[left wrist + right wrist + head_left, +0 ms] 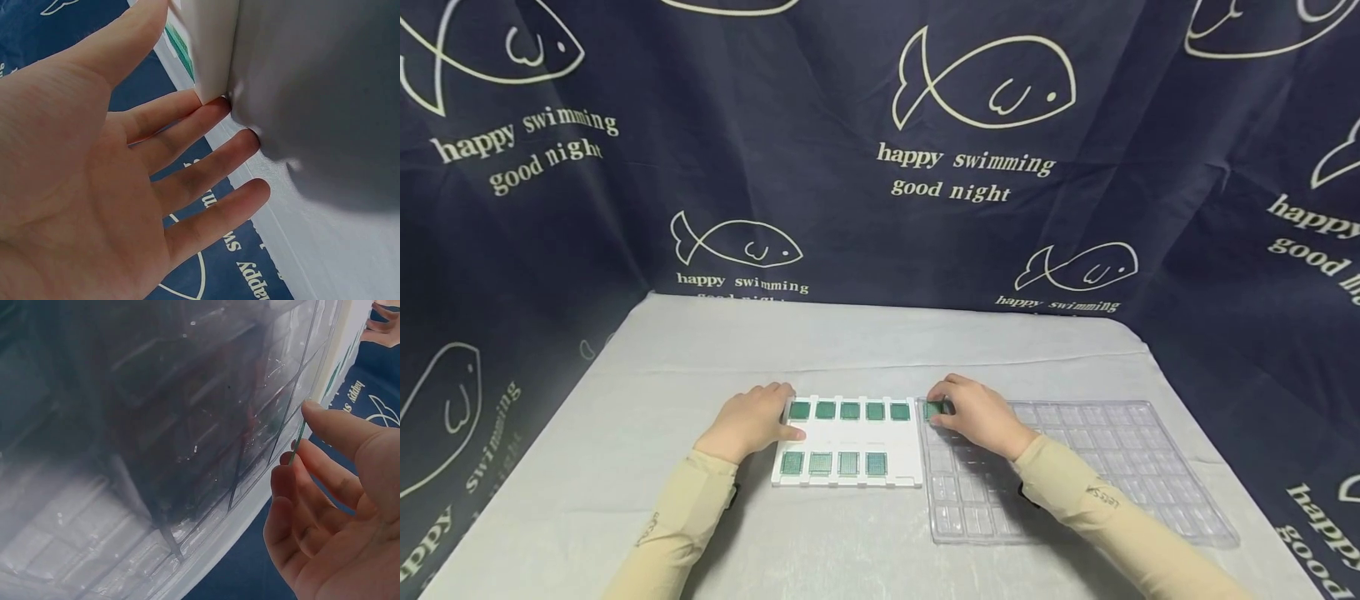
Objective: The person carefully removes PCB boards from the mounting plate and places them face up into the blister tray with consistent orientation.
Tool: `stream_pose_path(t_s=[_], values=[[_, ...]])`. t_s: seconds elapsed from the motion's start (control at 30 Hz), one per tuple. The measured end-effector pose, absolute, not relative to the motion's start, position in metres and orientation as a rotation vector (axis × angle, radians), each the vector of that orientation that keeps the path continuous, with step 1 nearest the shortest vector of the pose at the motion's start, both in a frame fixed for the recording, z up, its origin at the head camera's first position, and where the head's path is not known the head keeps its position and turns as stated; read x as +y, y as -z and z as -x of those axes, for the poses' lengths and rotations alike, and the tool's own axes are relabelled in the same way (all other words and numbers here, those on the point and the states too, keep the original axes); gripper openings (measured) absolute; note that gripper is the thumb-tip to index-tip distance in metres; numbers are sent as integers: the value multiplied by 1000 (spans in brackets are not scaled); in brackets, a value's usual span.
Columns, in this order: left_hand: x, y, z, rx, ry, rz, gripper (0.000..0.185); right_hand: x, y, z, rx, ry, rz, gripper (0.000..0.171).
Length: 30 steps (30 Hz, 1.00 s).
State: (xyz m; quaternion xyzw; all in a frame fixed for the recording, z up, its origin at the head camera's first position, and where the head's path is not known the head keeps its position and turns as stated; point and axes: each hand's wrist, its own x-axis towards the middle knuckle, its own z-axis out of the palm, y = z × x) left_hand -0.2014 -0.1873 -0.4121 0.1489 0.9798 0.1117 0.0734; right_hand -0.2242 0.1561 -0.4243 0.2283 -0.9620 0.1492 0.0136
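A white tray (pixel 835 440) lies flat on the table, holding two rows of small square green circuit boards (pixel 849 411). My left hand (pixel 752 421) holds its left side, the thumb over the top face and the fingertips at the back left corner. In the left wrist view, fingertips touch the tray's white edge (pixel 215 50). My right hand (pixel 981 414) pinches one green circuit board (pixel 933 409) between thumb and fingers, over the back left corner of a clear plastic compartment tray (pixel 1120 467). From the right wrist, this board (pixel 299 440) shows only as a thin green edge.
The clear tray stands directly right of the white tray, its many compartments in a grid. Both lie on a table with a pale cloth (pixel 760 350). Dark blue curtains (pixel 835 167) with fish drawings enclose the back and sides.
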Motion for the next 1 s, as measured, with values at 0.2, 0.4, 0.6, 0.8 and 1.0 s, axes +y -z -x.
stream_pose_path(t_s=[0.2,0.4,0.6,0.8,1.0], values=[[-188,414,203,2938,-330,-448,72,155,424,226,-3015,-440,-704,29],[-189,415,204,2933,-333,-451,73,155,423,227,-3033,-452,-702,30],[-189,415,206,2934,-330,-447,72,155,423,228,-3024,-444,-728,32],[-190,416,207,2939,-321,-449,73,154,424,229,-3032,-443,-724,31],[-189,417,206,2934,-327,-446,74,155,425,229,-3030,-423,-734,31]])
